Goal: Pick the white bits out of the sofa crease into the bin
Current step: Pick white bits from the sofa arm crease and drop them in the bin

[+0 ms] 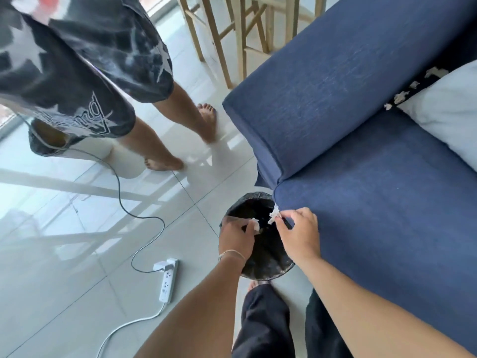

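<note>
A black-lined bin [268,267] stands on the floor against the front corner of the blue sofa [374,202]. My left hand [236,237] is over the bin's mouth, pinching a small white bit [256,223]. My right hand [299,232] is at the sofa seat's corner above the bin's rim, fingers closed on a white bit [274,215]. More white bits [402,96] lie in the dark crease between the armrest and a pale cushion [449,112] at the upper right.
A second person stands barefoot [165,161] on the glossy tiled floor to the left. A white power strip [167,280] and a black cable [144,218] lie on the floor left of the bin. Wooden stool legs [232,34] stand behind the sofa arm.
</note>
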`<act>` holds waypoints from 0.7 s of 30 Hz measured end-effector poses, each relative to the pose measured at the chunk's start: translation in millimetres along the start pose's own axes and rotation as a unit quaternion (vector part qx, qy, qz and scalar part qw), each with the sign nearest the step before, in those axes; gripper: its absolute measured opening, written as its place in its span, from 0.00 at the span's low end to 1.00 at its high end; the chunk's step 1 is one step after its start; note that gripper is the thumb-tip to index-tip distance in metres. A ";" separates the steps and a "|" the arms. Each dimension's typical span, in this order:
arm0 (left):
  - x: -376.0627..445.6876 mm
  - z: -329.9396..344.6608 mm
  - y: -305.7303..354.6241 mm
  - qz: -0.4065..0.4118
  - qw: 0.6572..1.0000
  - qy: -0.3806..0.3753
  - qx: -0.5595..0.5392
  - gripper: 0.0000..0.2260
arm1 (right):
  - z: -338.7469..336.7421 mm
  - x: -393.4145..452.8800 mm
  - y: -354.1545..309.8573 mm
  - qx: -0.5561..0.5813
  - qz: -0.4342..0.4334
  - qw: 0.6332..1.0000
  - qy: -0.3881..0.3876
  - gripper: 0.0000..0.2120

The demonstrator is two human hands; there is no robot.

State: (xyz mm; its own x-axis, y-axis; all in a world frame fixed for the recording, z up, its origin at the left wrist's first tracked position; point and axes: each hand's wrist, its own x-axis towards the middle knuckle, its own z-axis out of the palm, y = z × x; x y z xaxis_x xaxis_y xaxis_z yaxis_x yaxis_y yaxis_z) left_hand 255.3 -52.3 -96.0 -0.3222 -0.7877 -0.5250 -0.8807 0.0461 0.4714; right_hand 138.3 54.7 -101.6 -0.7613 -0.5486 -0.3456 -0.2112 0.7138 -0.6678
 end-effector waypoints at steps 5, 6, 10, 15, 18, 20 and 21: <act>5.7 -1.1 -14.3 0.027 0.997 -0.039 0.064 0.17 | 9.5 -3.5 -7.0 -0.035 0.001 0.999 -0.007 0.09; 6.8 -0.5 -15.4 0.027 0.996 -0.046 0.066 0.18 | 10.1 -3.2 -7.0 -0.042 0.002 0.999 -0.008 0.09; 8.1 -0.7 -13.0 0.022 0.997 -0.047 0.060 0.17 | 10.5 -1.3 -5.5 -0.055 0.000 0.998 -0.011 0.09; 16.0 -7.1 -1.2 0.039 0.999 0.008 0.029 0.15 | 7.4 -2.1 0.4 -0.064 -0.006 0.998 -0.023 0.08; 22.7 -13.3 12.3 0.034 0.998 0.054 -0.017 0.15 | 2.5 -0.1 5.0 -0.053 -0.016 0.998 -0.017 0.12; 25.9 -20.3 27.1 0.034 0.993 0.094 -0.056 0.17 | -2.5 3.9 7.5 -0.034 -0.011 0.999 -0.010 0.12; 27.9 -25.0 38.2 0.036 0.989 0.123 -0.078 0.18 | -6.5 7.0 9.2 -0.016 -0.001 1.000 -0.008 0.13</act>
State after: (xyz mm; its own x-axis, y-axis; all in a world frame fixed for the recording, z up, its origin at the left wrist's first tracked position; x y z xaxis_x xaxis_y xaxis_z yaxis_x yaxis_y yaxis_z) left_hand 221.3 -87.9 -74.9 -0.2711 -0.9120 -0.3079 -0.7885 0.0269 0.6145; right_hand 127.1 60.2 -105.9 -0.7509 -0.5574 -0.3542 -0.2328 0.7253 -0.6478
